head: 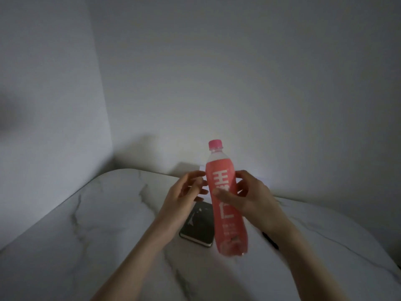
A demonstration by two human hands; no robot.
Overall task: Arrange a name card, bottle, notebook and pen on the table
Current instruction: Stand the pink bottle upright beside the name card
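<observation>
A pink bottle with a pink cap and white lettering hangs upright above the white marble table. My right hand grips it around the middle. My left hand hovers just left of the bottle with fingers spread, holding nothing. A black notebook lies flat on the table below my hands. A dark pen lies to the right of the bottle, partly hidden by my right forearm. A pale name card stands near the wall behind the bottle, mostly hidden.
The table sits in a corner, with grey walls behind and to the left. Its rounded edge curves along the left side. The room is dim.
</observation>
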